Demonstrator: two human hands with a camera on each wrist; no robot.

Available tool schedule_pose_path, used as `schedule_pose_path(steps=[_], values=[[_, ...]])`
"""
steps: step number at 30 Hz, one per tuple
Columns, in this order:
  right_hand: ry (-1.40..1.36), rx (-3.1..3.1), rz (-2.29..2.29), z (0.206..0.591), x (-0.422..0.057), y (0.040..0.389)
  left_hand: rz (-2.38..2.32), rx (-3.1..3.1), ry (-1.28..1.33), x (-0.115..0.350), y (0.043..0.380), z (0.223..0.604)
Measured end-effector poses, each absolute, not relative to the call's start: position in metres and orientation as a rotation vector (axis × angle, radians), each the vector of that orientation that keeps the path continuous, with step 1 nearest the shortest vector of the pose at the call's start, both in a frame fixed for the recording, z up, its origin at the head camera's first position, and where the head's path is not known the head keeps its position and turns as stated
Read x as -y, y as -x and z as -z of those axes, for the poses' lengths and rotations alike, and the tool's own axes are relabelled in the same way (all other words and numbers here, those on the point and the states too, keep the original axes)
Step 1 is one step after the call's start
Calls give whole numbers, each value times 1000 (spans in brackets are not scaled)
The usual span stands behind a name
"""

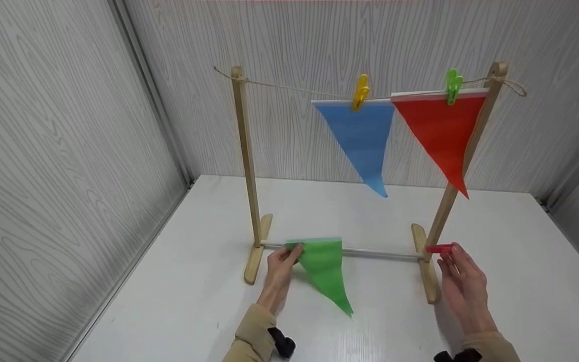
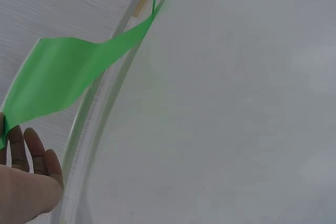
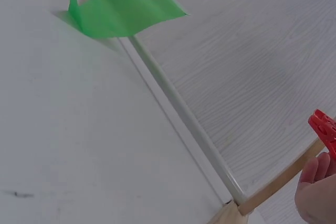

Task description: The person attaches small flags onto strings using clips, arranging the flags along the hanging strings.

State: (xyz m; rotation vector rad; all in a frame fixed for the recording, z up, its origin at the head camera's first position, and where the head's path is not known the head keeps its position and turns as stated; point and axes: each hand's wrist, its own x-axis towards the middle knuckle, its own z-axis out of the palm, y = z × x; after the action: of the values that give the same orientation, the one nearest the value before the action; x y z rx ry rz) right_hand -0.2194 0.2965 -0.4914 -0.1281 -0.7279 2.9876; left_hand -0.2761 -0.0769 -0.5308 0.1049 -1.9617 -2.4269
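My left hand [image 1: 280, 267] pinches a green pennant [image 1: 325, 266] by its upper left corner, in front of the stand's low crossbar. The pennant's white-edged top is roughly level and its tip hangs down to the right. In the left wrist view the green cloth [image 2: 58, 74] stretches away from my fingertips. My right hand [image 1: 465, 286] holds a red clothespin [image 1: 440, 249] between thumb and fingers, beside the foot of the right post. The right wrist view shows the red clothespin [image 3: 324, 128] at the right edge, above my curled fingers.
A string [image 1: 289, 88] runs between two wooden posts [image 1: 247, 151]. On it hang a blue pennant [image 1: 362, 133] under a yellow clothespin [image 1: 360, 92] and a red pennant [image 1: 443, 125] under a green clothespin [image 1: 453, 86]. A pale crossbar [image 1: 385, 254] joins the wooden feet [image 1: 253, 264] on the white table.
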Motion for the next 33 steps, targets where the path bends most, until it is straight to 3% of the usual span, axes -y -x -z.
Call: schedule_pose_path(steps=[26, 33], values=[[-511, 641, -3114, 434, -242, 207, 2572, 1587, 127, 101, 268, 446], [-545, 679, -3101, 416, -230, 201, 2567, 1578, 190, 103, 264, 426]])
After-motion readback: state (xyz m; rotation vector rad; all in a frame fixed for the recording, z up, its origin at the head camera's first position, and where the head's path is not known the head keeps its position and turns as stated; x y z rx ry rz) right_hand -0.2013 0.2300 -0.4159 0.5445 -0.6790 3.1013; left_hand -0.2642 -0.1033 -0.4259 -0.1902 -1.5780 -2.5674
